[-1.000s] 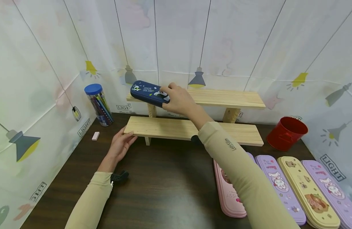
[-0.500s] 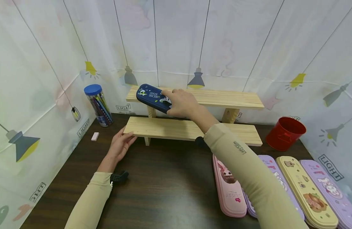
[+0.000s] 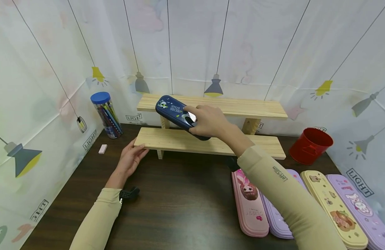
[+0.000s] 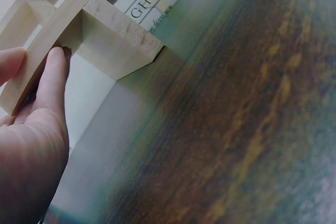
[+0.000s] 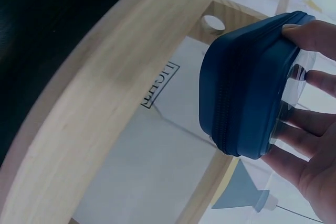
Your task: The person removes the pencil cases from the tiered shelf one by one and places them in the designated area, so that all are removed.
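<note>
A navy zippered pencil case (image 3: 175, 113) with panda print hangs tilted in front of the two-tier wooden shelf. My right hand (image 3: 209, 121) grips it by its right end; the right wrist view shows thumb and fingertips along the edges of the case (image 5: 241, 87). Its lower end is over the lower board (image 3: 192, 140), apart from the wood in the right wrist view. At the left end of that board, my left hand (image 3: 130, 159) pinches the corner, thumb on top and fingers beneath, as the left wrist view shows on the board (image 4: 52, 30).
Pink (image 3: 249, 205), purple (image 3: 275, 215), yellow (image 3: 334, 208) and another purple case (image 3: 361, 208) lie at the right. A red bucket (image 3: 311, 146) stands right of the shelf. At left are a blue-lidded pen jar (image 3: 107, 114) and a small pale eraser-like block (image 3: 103, 149).
The right hand has brought the pencil case right and down, from the upper board's height toward the lower board, and tilted it more. The left hand keeps its hold on the board corner.
</note>
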The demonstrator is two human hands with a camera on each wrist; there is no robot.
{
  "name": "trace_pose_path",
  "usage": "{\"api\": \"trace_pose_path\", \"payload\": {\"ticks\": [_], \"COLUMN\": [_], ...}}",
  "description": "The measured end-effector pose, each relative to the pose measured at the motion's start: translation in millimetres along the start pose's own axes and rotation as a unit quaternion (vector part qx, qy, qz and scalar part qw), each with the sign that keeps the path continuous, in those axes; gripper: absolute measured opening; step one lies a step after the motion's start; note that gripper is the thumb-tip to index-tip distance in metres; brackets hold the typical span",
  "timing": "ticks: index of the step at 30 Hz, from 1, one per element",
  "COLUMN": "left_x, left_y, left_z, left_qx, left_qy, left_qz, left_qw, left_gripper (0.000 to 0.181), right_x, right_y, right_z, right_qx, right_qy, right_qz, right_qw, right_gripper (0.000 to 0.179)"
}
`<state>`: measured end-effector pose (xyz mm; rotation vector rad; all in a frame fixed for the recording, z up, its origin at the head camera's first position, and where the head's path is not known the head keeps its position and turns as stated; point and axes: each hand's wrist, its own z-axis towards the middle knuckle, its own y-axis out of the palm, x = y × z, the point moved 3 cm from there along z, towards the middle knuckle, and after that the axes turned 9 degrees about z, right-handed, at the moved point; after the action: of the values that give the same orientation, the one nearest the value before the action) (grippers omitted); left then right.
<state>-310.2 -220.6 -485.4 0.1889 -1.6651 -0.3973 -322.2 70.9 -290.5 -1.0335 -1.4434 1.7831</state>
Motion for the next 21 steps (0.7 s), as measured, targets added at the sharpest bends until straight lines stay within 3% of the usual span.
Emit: {"api": "trace_pose_path", "payload": {"ticks": [21], "left_x": [0.2], "left_y": [0.5], "left_z": [-0.7], "left_qx": [0.002], "left_qy": [-0.007], "left_qz": [0.005], "left_qw": [1.0000], "left_gripper": [0.075], "right_x": [2], "right_y": [24], "right_z": [-65.0], "right_qx": [0.036], "right_qy": [0.009], "right_qz": [0.043], "right_qw": [0.9984], "right_gripper": [0.074]}}
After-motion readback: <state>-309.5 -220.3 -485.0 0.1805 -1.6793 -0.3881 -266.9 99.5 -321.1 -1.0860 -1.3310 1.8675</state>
